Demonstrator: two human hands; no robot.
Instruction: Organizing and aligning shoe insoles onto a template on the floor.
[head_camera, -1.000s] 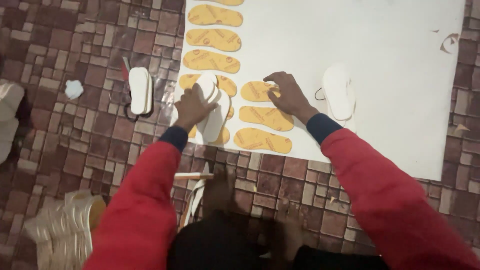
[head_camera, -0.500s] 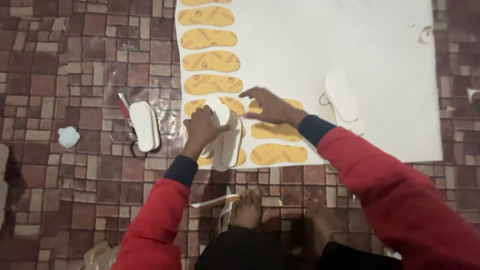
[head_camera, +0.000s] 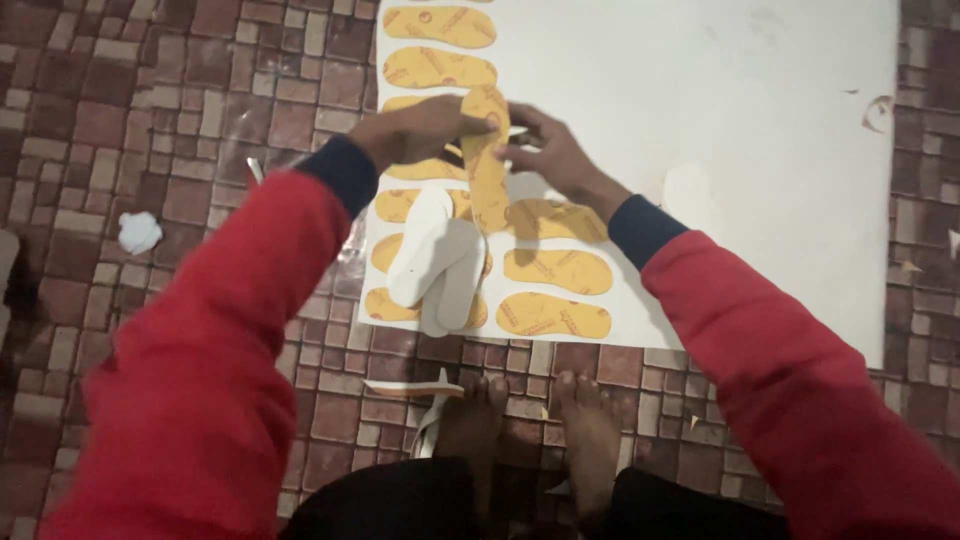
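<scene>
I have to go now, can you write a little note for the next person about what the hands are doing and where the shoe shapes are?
Left hand: fingers on the upper end of a yellow insole, held lengthwise over the white sheet.
Right hand: steadies the same insole from the other side.
Things: yellow insoles lie in a column down the sheet's left edge, with more beside them. Two white soles rest on the lower ones. A crumpled white scrap lies on the tile floor.
Done: many insoles laid flat.
Left: the held insole is not flat yet; much of the sheet is bare.

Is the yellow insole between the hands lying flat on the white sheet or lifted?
Cannot tell for sure: the yellow insole lies lengthwise across other insoles, both hands at its top end.
</scene>
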